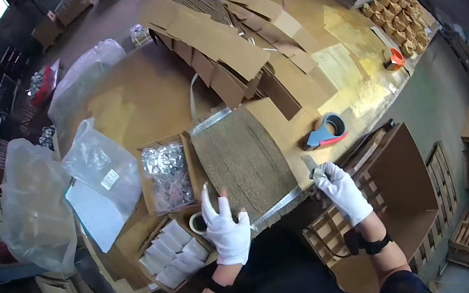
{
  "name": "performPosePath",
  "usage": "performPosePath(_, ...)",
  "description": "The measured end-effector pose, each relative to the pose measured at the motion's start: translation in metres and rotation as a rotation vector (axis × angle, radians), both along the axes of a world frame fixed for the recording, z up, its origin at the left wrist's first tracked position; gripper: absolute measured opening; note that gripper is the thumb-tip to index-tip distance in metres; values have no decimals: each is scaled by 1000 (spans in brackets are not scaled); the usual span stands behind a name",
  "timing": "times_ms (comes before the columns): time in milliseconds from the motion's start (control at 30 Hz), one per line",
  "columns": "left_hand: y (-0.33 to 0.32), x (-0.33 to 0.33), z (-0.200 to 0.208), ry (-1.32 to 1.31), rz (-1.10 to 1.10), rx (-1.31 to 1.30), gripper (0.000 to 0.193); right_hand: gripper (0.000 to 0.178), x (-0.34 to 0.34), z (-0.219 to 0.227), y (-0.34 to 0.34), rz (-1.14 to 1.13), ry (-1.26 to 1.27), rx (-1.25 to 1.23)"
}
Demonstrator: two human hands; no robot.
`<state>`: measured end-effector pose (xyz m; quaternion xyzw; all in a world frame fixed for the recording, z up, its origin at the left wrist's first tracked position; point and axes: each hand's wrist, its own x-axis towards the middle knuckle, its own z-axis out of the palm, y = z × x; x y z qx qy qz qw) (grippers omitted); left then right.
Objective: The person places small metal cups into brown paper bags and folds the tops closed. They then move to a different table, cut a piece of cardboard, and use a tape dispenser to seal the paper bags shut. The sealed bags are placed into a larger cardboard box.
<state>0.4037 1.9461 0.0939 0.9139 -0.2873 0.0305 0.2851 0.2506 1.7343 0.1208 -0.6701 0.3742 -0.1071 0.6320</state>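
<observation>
In front of me lies a bundle of brown cardboard sheets [246,160], corrugated edges facing up, with shiny bands across its far and near ends. My left hand [228,233], in a white glove with some bare fingertips, spreads its fingers over the bundle's near left corner. Beside it is a roll of tape [198,223], partly hidden by the hand. My right hand [339,190], also gloved, is closed at the table's near edge, right of the bundle. A small flat grey blade-like piece [309,163] sticks up from its fingers; its exact kind is unclear.
Left of the bundle stand a box of small clear-bagged parts [167,175] and a box of white packets [172,257]. A tape dispenser [326,130] lies at the right. Cardboard partitions [217,39] pile up behind. A large open carton [402,181] stands below the table's right edge.
</observation>
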Motion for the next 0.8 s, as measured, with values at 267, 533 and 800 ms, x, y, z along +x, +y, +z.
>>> performPosePath(267,-31,-33,-44,-79,-494,308,16,45,-2,14,75,206,291,-718)
performPosePath(533,-25,-12,-37,125,-574,318,14,50,8,2,67,448,458,-723)
performPosePath(800,-33,11,-25,597,-447,246,26,53,68,96,76,20,-295,179)
